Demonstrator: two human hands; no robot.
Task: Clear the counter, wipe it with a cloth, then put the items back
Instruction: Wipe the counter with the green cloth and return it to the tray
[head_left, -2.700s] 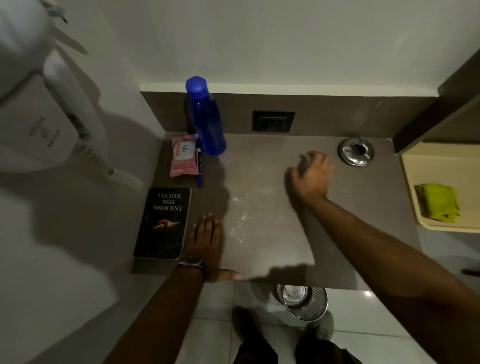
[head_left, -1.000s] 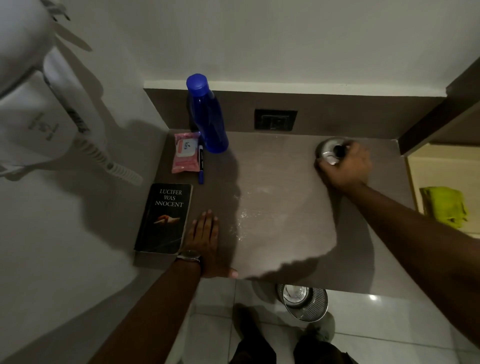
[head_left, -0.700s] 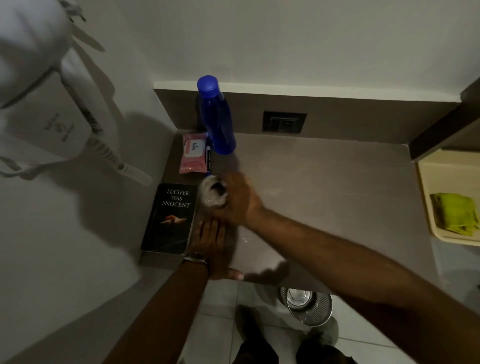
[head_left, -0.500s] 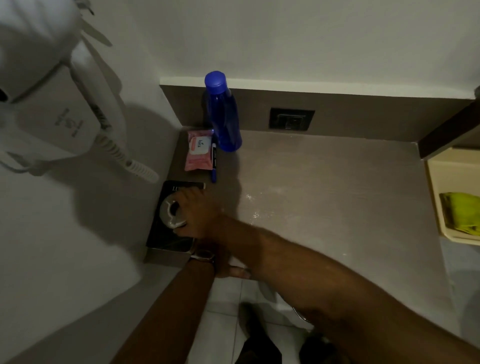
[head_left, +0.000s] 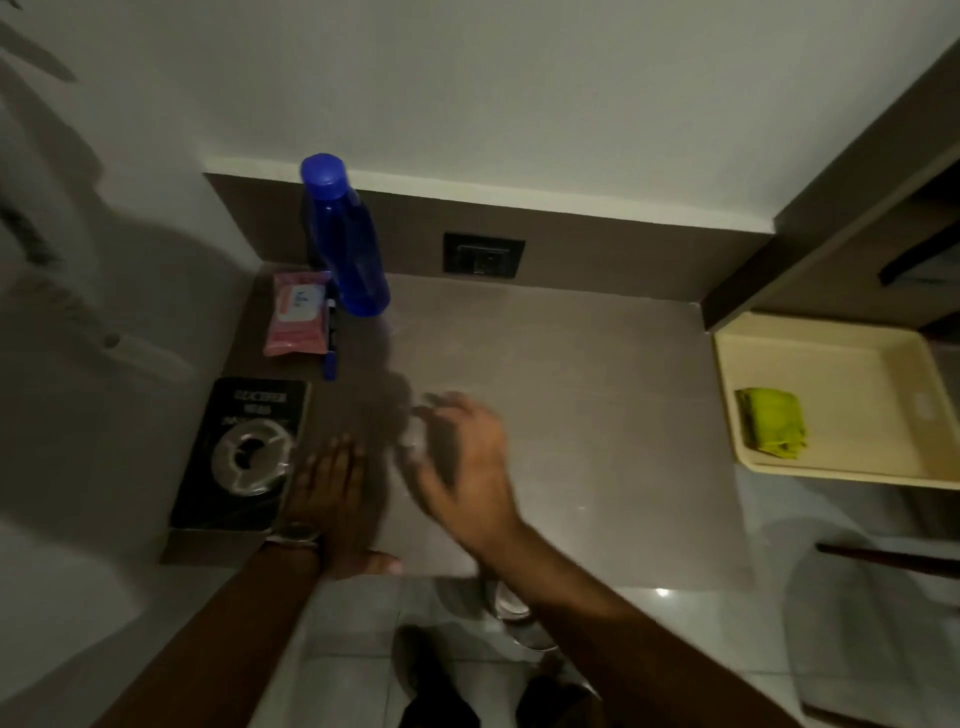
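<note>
Just past the book, the left hand (head_left: 332, 506) lies flat on the table (head_left: 571, 395), palm down and fingers together, with a wristwatch (head_left: 293, 534) at the wrist and the thumb at the table's near edge. It holds nothing. The right hand (head_left: 467, 462) hangs above the table a little farther from the book, fingers spread and loose, empty and blurred.

The book (head_left: 241, 452), black-covered, lies at the near left corner of the table, its right edge just beside the fingers of the left hand. On its cover sits a round metal ashtray (head_left: 252, 462), wholly within the book's outline. Behind the book lies a pink wipes pack (head_left: 297, 314), and along that pack's right side a dark pen (head_left: 331, 343) with a blue tip. Behind the pen and farther from the book stands a blue bottle (head_left: 345, 244), upright against the back splash. A dark wall socket (head_left: 483, 255) sits in the splash, well to the right of the book.

Well apart from the book, off the table's right end, a cream tray (head_left: 841, 364) holds a folded green cloth (head_left: 771, 430). Below the table's near edge, partly hidden by the right arm, a metal bin (head_left: 511, 610) stands on the tiled floor.
</note>
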